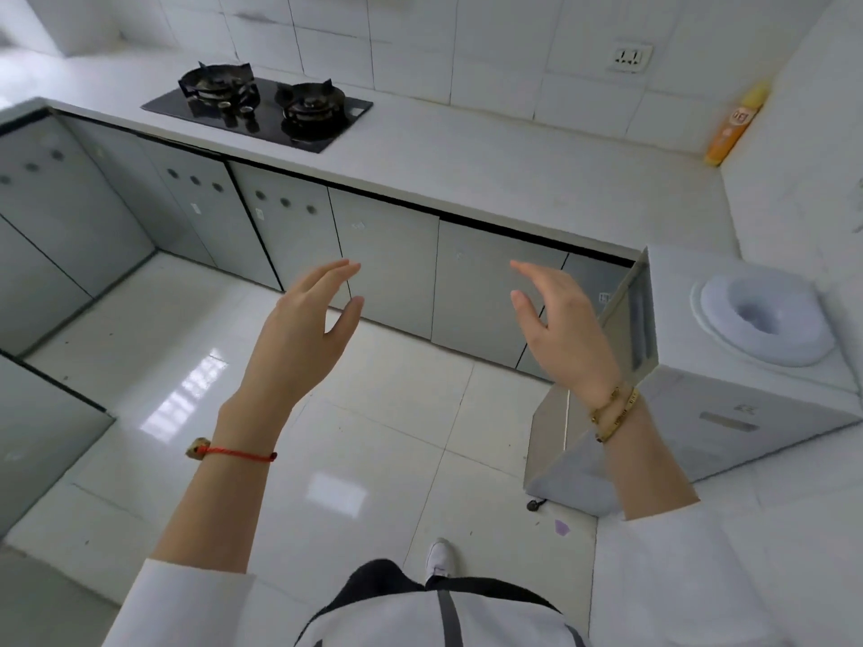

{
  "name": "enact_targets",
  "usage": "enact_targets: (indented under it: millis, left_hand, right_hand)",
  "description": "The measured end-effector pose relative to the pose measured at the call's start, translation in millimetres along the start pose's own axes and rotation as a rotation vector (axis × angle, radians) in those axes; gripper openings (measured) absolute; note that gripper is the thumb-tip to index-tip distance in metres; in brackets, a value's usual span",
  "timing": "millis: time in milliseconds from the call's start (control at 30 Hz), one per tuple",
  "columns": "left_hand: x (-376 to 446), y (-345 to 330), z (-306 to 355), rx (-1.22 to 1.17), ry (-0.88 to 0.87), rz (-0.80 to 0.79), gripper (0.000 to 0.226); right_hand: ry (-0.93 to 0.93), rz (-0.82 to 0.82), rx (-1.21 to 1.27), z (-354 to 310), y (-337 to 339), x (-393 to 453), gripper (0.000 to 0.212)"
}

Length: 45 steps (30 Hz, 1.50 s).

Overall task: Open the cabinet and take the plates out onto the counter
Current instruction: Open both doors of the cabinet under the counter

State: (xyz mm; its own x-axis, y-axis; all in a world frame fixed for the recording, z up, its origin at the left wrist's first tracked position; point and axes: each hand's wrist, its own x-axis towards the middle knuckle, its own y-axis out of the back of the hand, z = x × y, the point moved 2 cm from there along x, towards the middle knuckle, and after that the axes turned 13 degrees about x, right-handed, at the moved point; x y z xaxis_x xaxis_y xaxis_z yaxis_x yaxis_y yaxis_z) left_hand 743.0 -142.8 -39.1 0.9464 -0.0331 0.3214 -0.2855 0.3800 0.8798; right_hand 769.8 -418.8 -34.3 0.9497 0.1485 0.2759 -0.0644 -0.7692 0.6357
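Note:
A row of grey-green cabinet doors point(387, 254) runs under the white counter point(513, 175), all of them closed. No plates show anywhere. My left hand point(308, 319) is raised in front of the doors, fingers relaxed and slightly bent, holding nothing. My right hand point(560, 324) hangs at the same height to the right, palm facing left, fingers loose and empty. Both hands are in the air, apart from the doors.
A black two-burner gas hob point(261, 109) sits on the counter at the back left. An orange-yellow bottle point(733, 128) leans in the right corner. A white water dispenser point(728, 366) stands at right beside my right arm. More cabinets point(56, 217) line the left side. Glossy white floor tiles point(373, 436) lie below.

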Motion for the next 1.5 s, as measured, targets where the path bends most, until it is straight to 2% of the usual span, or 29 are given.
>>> enact_targets:
  millis: [400, 833, 1100, 1500]
  left_hand:
    - [128.5, -51.0, -43.5, 0.016, 0.135, -0.006, 0.039]
    - [312.6, -91.1, -133.2, 0.058, 0.075, -0.071, 0.042]
    - [384.8, -114.7, -145.2, 0.008, 0.049, -0.112, 0.041]
    - [428.5, -166.4, -144.6, 0.021, 0.115, -0.11, 0.038]
  right_hand:
    - [0.039, -0.08, 0.021, 50.7, -37.6, 163.7, 0.038]
    - [-0.017, -0.034, 0.03, 81.7, -94.9, 336.2, 0.038]
    - [-0.069, -0.032, 0.03, 102.9, -111.8, 393.1, 0.037]
    - [-0.031, -0.096, 0.027, 149.9, -126.7, 453.0, 0.037]
